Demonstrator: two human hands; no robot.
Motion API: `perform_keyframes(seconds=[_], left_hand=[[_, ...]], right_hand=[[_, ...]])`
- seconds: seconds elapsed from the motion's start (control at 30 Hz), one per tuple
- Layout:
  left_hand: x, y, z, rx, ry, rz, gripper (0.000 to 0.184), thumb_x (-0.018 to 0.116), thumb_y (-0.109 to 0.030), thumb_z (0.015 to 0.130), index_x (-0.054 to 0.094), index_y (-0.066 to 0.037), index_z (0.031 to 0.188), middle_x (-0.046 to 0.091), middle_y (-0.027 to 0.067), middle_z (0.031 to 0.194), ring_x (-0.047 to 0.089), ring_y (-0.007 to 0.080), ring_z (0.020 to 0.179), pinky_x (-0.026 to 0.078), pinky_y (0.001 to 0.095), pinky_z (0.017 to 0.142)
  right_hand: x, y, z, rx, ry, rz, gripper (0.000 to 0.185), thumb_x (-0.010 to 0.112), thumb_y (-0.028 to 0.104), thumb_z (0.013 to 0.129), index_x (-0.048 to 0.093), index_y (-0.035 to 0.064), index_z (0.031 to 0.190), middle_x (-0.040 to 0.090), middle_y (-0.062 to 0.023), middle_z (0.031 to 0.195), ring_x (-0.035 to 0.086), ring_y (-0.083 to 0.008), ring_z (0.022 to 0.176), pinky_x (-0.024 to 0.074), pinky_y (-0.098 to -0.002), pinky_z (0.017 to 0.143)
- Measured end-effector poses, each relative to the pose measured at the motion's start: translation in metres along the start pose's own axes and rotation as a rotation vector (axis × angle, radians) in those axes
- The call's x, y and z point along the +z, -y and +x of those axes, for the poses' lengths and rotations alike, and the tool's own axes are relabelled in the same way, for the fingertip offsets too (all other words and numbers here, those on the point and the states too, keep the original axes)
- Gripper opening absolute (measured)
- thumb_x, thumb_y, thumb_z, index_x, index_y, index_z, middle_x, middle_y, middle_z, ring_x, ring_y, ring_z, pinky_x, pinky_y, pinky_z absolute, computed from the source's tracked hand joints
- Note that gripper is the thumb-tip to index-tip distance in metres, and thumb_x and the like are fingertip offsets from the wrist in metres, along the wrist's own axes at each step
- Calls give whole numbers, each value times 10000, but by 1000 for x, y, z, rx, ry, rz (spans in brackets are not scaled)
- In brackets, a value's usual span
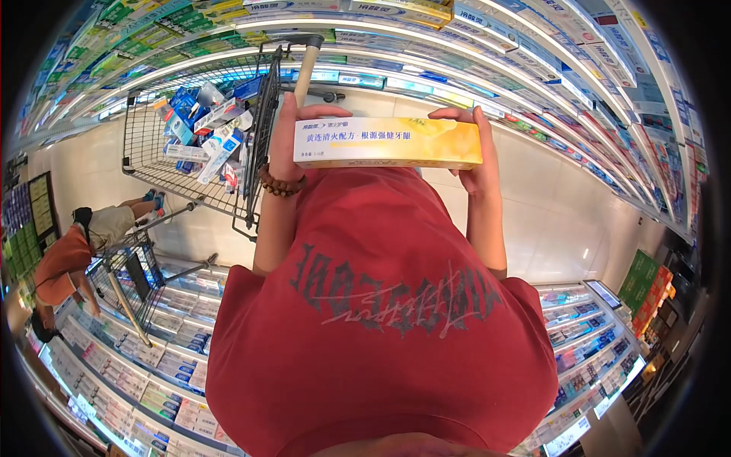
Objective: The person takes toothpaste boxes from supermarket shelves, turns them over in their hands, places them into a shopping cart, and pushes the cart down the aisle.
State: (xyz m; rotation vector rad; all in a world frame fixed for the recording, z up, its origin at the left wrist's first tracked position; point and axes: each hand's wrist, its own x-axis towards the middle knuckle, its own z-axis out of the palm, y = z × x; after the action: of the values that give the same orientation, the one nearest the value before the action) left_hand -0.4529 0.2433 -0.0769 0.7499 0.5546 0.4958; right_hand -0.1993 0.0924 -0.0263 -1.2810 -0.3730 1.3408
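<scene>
A long white and yellow box (388,143) with printed Chinese characters is held level in front of the red shirt. My left hand (288,141) grips its left end, the thumb and fingers at the edge; a brown bead bracelet circles that wrist. At the other end, my right hand (480,152) holds the yellow side, with some fingers hidden behind the box. Just left of my left hand stands a black wire shopping cart (263,137) containing several small boxes (221,133), mostly blue and white.
Shelves (533,99) full of boxed goods curve across the top and right. More shelves (137,381) run along the bottom left. Another person (65,266) in an orange top is at the far left beside a second cart (126,282). Pale floor tiles (548,213) show between shelves.
</scene>
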Motion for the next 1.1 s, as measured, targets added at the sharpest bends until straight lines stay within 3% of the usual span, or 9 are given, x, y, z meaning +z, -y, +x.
perform_keyframes(seconds=[0.17, 0.27, 0.37, 0.47, 0.57, 0.77, 0.87, 0.9, 1.1], left_hand=[[-1, 2, -5, -88, 6, -151, 972, 118, -697, 973, 637, 108, 1136, 698, 209, 1075, 696, 248, 987, 552, 317, 884], [9, -1, -5, -146, -173, -62, 1008, 109, -729, 952, 628, 114, 1147, 713, 201, 976, 719, 238, 824, 583, 287, 739], [-18, 2, -5, -170, 224, -145, 1012, 123, -740, 947, 620, 116, 1161, 712, 185, 848, 684, 215, 597, 553, 260, 529], [-21, 7, -5, -201, 148, -62, 910, 197, -656, 992, 572, 144, 1210, 702, 193, 843, 621, 255, 472, 489, 313, 380], [-21, 6, -5, -250, 220, -130, 759, 278, -558, 1017, 563, 106, 1249, 704, 179, 851, 643, 191, 526, 490, 263, 413], [-58, 14, -33, -179, 64, -368, 643, 422, -506, 972, 513, 46, 1290, 668, 223, 1088, 615, 250, 574, 444, 286, 385], [-84, 5, -55, 4, -195, -414, 596, 487, -503, 936, 548, 26, 1204, 589, 125, 814, 471, 195, 551, 371, 255, 404], [-112, 10, -63, 42, -98, -646, 581, 521, -499, 944, 532, -25, 1279, 636, 162, 1092, 625, 274, 854, 514, 339, 610], [-169, 11, -84, 229, -339, -597, 512, 622, -343, 953, 498, -18, 1330, 606, 184, 1189, 624, 292, 1004, 554, 365, 812]], right_hand=[[3, -2, 3, 79, -36, 65, 652, 351, 554, 1006, 635, -24, 1111, 682, -101, 863, 533, -96, 424, 348, -209, 300], [-7, -5, 2, 192, -153, 95, 588, 378, 505, 1016, 623, -7, 1169, 681, -126, 832, 506, -153, 356, 360, -245, 272], [-9, -3, -1, 132, -108, 144, 504, 385, 445, 1030, 585, 27, 1228, 675, -137, 808, 504, -192, 345, 352, -257, 267], [-15, -7, 1, 116, -76, 170, 456, 376, 398, 1043, 536, 54, 1295, 670, -144, 805, 499, -213, 341, 347, -264, 270], [-14, -8, 3, 128, -97, 156, 484, 363, 424, 1041, 516, 49, 1304, 670, -146, 795, 493, -213, 345, 340, -272, 276], [-2, 1, 9, 77, 149, 82, 606, 284, 502, 1044, 569, -7, 1209, 644, -164, 656, 543, -198, 419, 448, -287, 431], [3, 3, 12, 37, 136, -20, 611, 268, 480, 1048, 520, -15, 1302, 657, -145, 697, 554, -164, 463, 469, -277, 486], [2, 2, 13, 26, 135, -45, 603, 264, 468, 1050, 506, -13, 1320, 657, -138, 705, 550, -155, 471, 464, -275, 489], [-2, -4, 22, 21, 126, -59, 572, 281, 428, 1053, 510, -30, 1307, 671, -139, 754, 574, -143, 513, 485, -273, 514]])
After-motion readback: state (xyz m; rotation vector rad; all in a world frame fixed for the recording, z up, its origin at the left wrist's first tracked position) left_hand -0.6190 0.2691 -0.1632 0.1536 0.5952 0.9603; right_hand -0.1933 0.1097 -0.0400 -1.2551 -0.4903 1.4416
